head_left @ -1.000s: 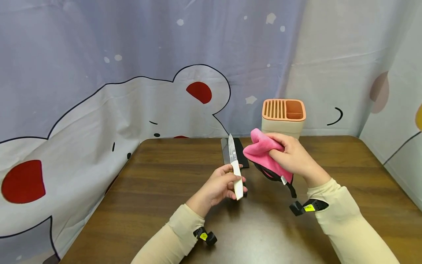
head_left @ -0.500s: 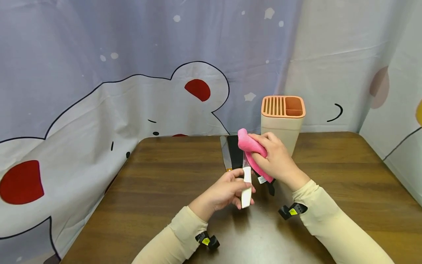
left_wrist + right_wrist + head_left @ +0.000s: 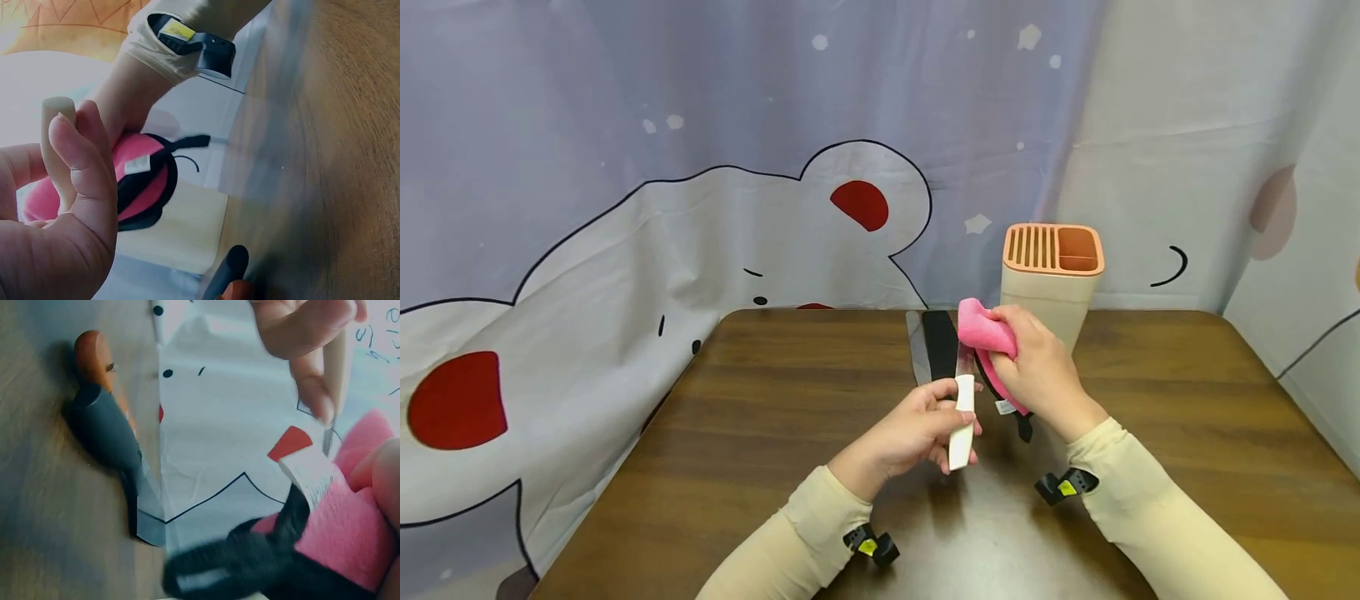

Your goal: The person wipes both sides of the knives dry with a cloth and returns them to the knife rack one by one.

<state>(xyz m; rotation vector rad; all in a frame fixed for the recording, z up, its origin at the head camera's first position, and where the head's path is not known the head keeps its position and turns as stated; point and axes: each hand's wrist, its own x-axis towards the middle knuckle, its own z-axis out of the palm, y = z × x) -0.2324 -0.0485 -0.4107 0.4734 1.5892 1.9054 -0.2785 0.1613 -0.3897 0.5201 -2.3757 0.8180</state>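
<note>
My left hand holds a small knife by its white handle, thumb on top, with the blade pointing away from me. In my right hand is a pink cloth with black trim, a white tag and a black strap. The cloth lies over the blade's outer part and hides the tip; a short stretch of blade shows near the handle. From the left wrist view, the handle stands between thumb and fingers. The right wrist view has the cloth bunched under my right fingers.
Behind my hands, two more knives lie on the wooden table: one has a brown handle, the other a black handle. A cream knife holder with an orange slotted top stands at the back. A printed curtain hangs behind.
My right hand has moved left, bringing the cloth onto the previously bare blade, then slightly outward along it. My left hand and the knife have shifted a little to the right.
</note>
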